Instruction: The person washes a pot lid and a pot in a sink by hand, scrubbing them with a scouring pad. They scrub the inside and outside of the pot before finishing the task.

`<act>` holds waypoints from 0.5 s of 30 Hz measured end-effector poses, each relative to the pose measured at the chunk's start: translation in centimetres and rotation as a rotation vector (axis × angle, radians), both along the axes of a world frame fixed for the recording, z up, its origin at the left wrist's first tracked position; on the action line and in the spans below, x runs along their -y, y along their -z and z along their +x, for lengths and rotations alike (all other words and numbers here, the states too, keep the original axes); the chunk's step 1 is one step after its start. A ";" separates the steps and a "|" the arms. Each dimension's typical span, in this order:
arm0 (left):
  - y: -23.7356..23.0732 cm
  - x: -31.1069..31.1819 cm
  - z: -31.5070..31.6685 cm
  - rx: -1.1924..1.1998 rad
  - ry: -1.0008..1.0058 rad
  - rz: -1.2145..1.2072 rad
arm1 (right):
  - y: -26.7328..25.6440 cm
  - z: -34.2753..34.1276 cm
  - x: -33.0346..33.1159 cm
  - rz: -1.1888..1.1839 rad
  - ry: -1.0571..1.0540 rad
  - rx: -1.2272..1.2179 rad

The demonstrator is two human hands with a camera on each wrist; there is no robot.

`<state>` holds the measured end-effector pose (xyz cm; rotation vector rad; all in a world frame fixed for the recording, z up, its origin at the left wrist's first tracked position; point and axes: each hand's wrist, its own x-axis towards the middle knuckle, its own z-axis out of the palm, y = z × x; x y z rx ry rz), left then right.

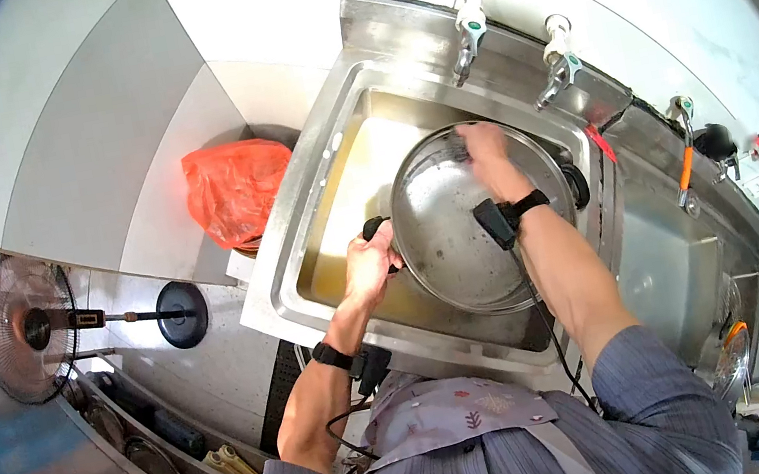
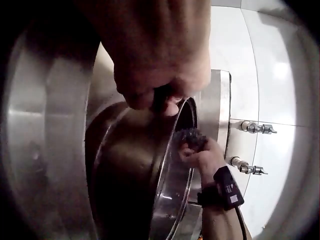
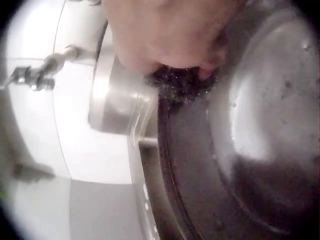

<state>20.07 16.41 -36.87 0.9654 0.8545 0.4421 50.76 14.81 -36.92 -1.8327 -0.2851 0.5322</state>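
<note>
A wide stainless steel pot (image 1: pixel 454 254) with two black side handles is held tilted over the left sink basin, its inside facing up toward the head camera. My left hand (image 1: pixel 369 262) grips the black handle on the pot's left side. With its fingers curled, my right hand (image 1: pixel 486 152) holds a dark steel wool scourer (image 3: pixel 185 85) against the inner wall near the far rim. The left wrist view also shows the scourer (image 2: pixel 191 136) bunched under the right fingers. The other black handle (image 1: pixel 577 186) sticks out free at the right.
Cloudy yellowish water lies in the left sink basin (image 1: pixel 328 175). Taps (image 1: pixel 470 28) stick out from the wall behind it. A second basin (image 1: pixel 667 257) adjoins on the right. An orange plastic bag (image 1: pixel 239 189) sits left of the sink, and a fan (image 1: pixel 30 327) stands farther left.
</note>
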 end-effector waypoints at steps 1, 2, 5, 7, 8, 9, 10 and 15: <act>-0.1 0.2 0.1 0.037 -0.014 0.001 | -0.2 -0.2 -0.1 -0.005 -0.008 -0.002; -0.2 0.2 0.1 -0.009 -0.003 -0.033 | -0.1 -0.7 -0.1 0.070 0.052 -0.051; -1.1 0.2 -0.1 -0.075 0.013 -0.019 | -2.6 -5.1 0.0 0.216 -0.048 -0.209; -1.8 0.0 -0.2 -0.140 0.028 -0.007 | -4.0 -8.5 -0.2 -0.111 -0.433 -0.135; -1.0 -0.1 -0.1 -0.098 0.001 -0.005 | -3.6 -9.7 0.3 -0.113 -0.440 -0.145; -0.2 -0.1 -0.2 -0.053 -0.025 -0.002 | -3.3 -10.9 1.2 -0.117 -0.582 -0.076; -0.4 -0.1 -0.1 -0.062 -0.038 -0.012 | -3.3 -11.9 1.9 -0.117 -0.725 -0.001; -0.5 -0.1 -0.2 -0.095 -0.007 0.012 | -5.5 -13.9 6.8 -0.357 -1.293 0.216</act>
